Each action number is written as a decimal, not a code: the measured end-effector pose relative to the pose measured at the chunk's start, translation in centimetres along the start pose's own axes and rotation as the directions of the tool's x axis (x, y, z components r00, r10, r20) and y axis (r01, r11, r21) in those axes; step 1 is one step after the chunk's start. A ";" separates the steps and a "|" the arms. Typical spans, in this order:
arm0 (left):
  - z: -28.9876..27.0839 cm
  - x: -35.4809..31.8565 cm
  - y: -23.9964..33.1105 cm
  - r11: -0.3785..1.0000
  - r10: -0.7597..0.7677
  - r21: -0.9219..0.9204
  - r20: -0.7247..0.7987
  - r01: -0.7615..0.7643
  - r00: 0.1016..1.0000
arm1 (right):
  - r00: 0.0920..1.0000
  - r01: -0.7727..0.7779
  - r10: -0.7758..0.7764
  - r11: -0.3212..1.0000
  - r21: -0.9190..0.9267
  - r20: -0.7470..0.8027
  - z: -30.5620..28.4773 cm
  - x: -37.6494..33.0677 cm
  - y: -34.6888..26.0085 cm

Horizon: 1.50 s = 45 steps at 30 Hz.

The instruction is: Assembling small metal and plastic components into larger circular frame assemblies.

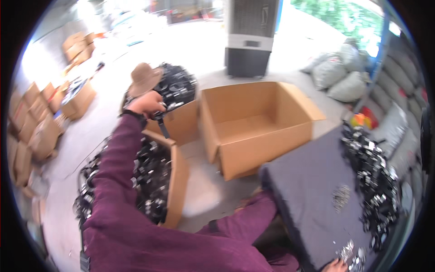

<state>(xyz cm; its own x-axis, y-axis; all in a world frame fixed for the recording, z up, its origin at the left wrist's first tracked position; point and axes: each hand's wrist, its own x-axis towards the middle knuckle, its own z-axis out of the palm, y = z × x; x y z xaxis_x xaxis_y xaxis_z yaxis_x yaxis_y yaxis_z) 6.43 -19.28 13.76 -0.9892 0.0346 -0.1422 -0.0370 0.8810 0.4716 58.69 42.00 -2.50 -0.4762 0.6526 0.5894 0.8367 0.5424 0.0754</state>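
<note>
My left hand (148, 105) is stretched out to the far left, its fingers closed around a black strap (161, 127) with a shiny metal part at the grip. The strap hangs above a cardboard box (179, 190) heaped with similar black and silver pieces. Behind the hand stands another box filled with a pile of black straps (177, 86), with a brown hat (145, 78) at its edge. My right hand (336, 266) is mostly cut off by the lower edge; its fingertips are beside small silvery metal pieces (346, 249) on the dark grey table (308, 181).
A large open cardboard box (267, 147) stands ahead, between the left box and the table. Black straps with metal parts (374, 181) lie heaped along the table's right side, near a small silvery pile (340, 198). Stuffed sacks (335, 72), an air cooler (250, 38) and stacked cartons (38, 113) surround the area.
</note>
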 end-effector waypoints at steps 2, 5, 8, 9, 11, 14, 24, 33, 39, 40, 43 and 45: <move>-3.9 -0.2 4.2 0.967 0.172 -0.190 -0.008 -0.170 0.985 | 0.999 0.038 -0.038 0.998 0.052 0.010 0.5 1.9 2.2; -9.5 1.3 13.9 0.887 0.426 -0.143 -0.109 -0.438 0.898 | 0.954 0.187 -0.118 0.952 0.241 -0.277 -6.9 7.8 1.8; -12.5 1.7 26.2 0.653 0.690 -0.137 -0.297 -0.745 0.660 | 0.916 0.310 -0.140 0.840 0.444 -0.375 -15.5 15.0 -0.9; -12.9 1.2 29.7 0.602 0.737 -0.110 -0.304 -0.791 0.603 | 0.949 0.256 -0.109 0.811 0.525 -0.295 -17.6 16.6 -1.9; -9.2 -1.0 36.1 0.478 0.789 -0.154 -0.358 -0.865 0.500 | 0.937 0.325 -0.139 0.686 0.651 -0.322 -18.2 19.6 -2.9; 1.5 -3.4 41.9 0.241 0.909 -0.505 -0.181 -0.829 0.375 | 0.996 -0.039 -0.057 0.383 0.923 0.066 -19.1 18.8 -6.2; 32.0 -17.6 40.2 0.256 0.967 -0.962 0.253 -0.093 0.037 | 0.677 -0.736 -0.416 -0.375 0.564 0.607 -8.7 3.2 -11.0; 38.1 -21.4 35.8 0.286 0.885 -0.944 0.326 0.162 0.332 | 0.749 -0.615 -0.104 -0.476 0.629 0.654 -6.4 0.4 -10.3; 40.4 -24.4 34.9 0.279 0.902 -0.960 0.276 0.041 0.333 | 0.838 -0.538 -0.010 -0.175 0.824 0.545 -2.3 -0.2 -12.9; 41.4 -24.7 34.8 0.282 0.908 -0.959 0.274 0.020 0.317 | 0.865 -0.501 -0.019 -0.082 0.862 0.501 -1.3 -0.7 -12.8; 42.8 -24.7 34.9 0.246 0.912 -0.967 0.254 0.064 0.322 | 0.808 -0.589 -0.023 -0.003 0.808 0.589 -1.8 -0.7 -12.8; 42.6 -24.7 34.6 0.245 0.922 -0.967 0.212 -0.068 0.323 | 0.797 -0.602 -0.026 0.059 0.797 0.604 -2.7 -0.6 -12.7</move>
<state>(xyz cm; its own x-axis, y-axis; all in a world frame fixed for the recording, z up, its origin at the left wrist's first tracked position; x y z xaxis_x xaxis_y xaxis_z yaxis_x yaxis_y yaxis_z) 35.64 30.44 -3.43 -0.3239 0.9236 0.2050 -0.0791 -0.2423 0.9670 49.10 33.30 -1.65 -0.5645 0.8252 -0.0181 0.1205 0.0607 -0.9909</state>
